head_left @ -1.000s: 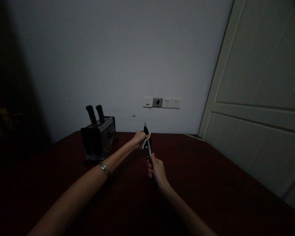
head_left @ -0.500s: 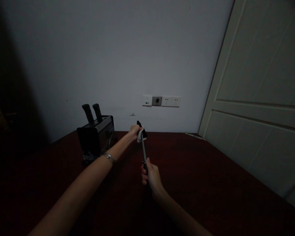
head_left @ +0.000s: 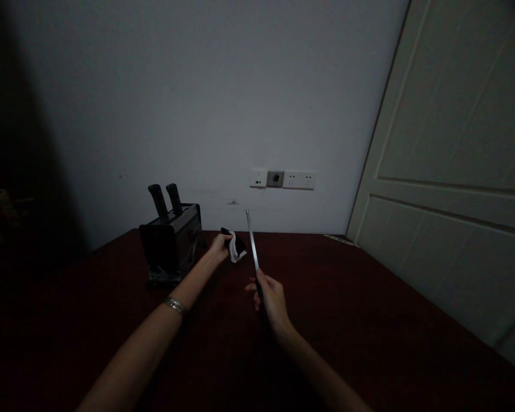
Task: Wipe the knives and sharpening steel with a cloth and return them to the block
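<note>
Having come off the tip, the left hand (head_left: 220, 247) clutches the crumpled white-and-black cloth (head_left: 237, 250) just left of the slim steel rod (head_left: 252, 240), which the right hand (head_left: 269, 294) grips upright over the dark red table (head_left: 369, 297), so this wiping stroke looks finished.

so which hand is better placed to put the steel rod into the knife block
Right, most likely. The right hand grips the steel rod by its handle, tip up. The left hand is nearer the knife block, but its fingers are closed on the cloth.
</note>
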Demonstrator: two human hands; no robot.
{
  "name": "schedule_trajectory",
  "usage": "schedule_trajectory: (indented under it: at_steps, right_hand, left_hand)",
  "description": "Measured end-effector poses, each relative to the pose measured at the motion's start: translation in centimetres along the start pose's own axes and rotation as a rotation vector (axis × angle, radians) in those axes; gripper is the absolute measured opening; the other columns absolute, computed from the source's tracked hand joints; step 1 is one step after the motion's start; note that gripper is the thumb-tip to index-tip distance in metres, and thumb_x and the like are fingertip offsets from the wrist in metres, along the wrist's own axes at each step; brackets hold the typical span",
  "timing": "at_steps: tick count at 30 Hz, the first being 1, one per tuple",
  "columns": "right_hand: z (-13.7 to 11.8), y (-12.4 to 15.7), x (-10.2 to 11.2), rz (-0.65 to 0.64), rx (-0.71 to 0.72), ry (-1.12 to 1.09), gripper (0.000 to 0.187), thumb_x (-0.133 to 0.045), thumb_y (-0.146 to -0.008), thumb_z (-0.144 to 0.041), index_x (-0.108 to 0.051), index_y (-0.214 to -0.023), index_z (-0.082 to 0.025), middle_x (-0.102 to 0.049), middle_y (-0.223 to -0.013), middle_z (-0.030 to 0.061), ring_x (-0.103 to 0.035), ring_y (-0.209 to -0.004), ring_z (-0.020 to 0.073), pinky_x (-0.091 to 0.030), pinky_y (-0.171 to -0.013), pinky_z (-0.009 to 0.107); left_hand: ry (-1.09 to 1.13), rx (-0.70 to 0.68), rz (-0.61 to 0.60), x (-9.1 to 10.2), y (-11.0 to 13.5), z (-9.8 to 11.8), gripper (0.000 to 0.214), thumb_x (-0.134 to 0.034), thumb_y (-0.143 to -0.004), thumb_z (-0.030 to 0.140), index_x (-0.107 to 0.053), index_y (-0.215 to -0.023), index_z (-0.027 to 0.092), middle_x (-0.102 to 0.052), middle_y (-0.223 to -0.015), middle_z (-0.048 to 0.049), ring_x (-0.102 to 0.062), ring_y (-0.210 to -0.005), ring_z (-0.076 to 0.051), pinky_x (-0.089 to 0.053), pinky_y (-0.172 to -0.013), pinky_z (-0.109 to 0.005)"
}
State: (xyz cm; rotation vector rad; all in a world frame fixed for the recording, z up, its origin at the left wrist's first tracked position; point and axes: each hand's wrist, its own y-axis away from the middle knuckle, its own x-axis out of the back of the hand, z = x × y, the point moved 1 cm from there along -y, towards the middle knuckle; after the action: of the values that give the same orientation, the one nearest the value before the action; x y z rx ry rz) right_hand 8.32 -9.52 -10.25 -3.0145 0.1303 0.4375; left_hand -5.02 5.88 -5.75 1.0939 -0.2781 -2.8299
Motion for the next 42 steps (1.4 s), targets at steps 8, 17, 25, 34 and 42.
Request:
schedule_trajectory:
  at_steps: [8, 17, 25, 34, 42]
  right_hand:
    - [-2.6, -1.2, -0.9, 0.003, -0.045, -0.119, 0.051, -0.046, -0.072, -0.062, -0.058, -0.068, -0.013, -0.055, -0.050, 0.0000, -0.040, -0.036, 0.0060, -0.031, -0.032, 0.017]
    - [-1.3, -2.4, -0.9, 0.019, -0.001, -0.037, 0.042, -0.066, -0.060, -0.054, -0.052, -0.059, -0.015, -0.052, -0.047, -0.0032, -0.043, -0.036, 0.0059, -0.034, -0.034, 0.017]
    - [0.6, -2.7, -1.0, 0.047, 0.096, -0.076, 0.047, -0.068, -0.056, -0.056, -0.041, -0.067, -0.019, -0.052, -0.051, -0.0075, -0.040, -0.031, 0.0042, -0.029, -0.028, 0.016]
    - [1.3, -2.4, -0.3, 0.104, 0.227, 0.011, 0.043, -0.069, -0.058, -0.051, -0.043, -0.071, -0.019, -0.049, -0.043, -0.0088, -0.042, -0.033, 0.0065, -0.031, -0.033, 0.017]
    - [1.5, -2.5, 0.0, 0.144, 0.208, 0.023, 0.039, -0.060, -0.065, -0.056, -0.046, -0.069, -0.019, -0.049, -0.043, -0.0069, -0.044, -0.035, 0.0080, -0.032, -0.034, 0.018]
  left_hand:
    - [-0.085, 0.177, -0.078, 2.4, 2.7, -2.4, 0.011, -0.046, -0.072, 0.003, -0.052, -0.067, 0.011, -0.054, -0.054, -0.0042, -0.053, -0.046, -0.014, -0.047, -0.051, -0.025]
    - [-0.080, 0.206, -0.103, 3.7, 3.7, -3.1, 0.009, -0.046, -0.071, 0.005, -0.053, -0.069, 0.011, -0.056, -0.056, -0.0042, -0.055, -0.049, -0.014, -0.048, -0.059, -0.026]
    - [-0.185, 0.210, -0.149, 4.2, 4.1, -2.9, 0.007, -0.051, -0.070, 0.009, -0.058, -0.068, 0.010, -0.059, -0.055, -0.0044, -0.055, -0.047, -0.014, -0.045, -0.054, -0.025]
    - [-0.249, 0.137, -0.290, 2.9, 5.9, -3.7, 0.006, -0.061, -0.066, 0.005, -0.061, -0.071, 0.007, -0.062, -0.064, -0.0057, -0.056, -0.052, -0.012, -0.041, -0.054, -0.021]
    - [-0.095, 0.217, -0.501, 2.6, 6.5, -4.0, 0.010, -0.056, -0.075, 0.018, -0.061, -0.075, 0.009, -0.063, -0.068, -0.0077, -0.058, -0.059, -0.015, -0.044, -0.065, -0.026]
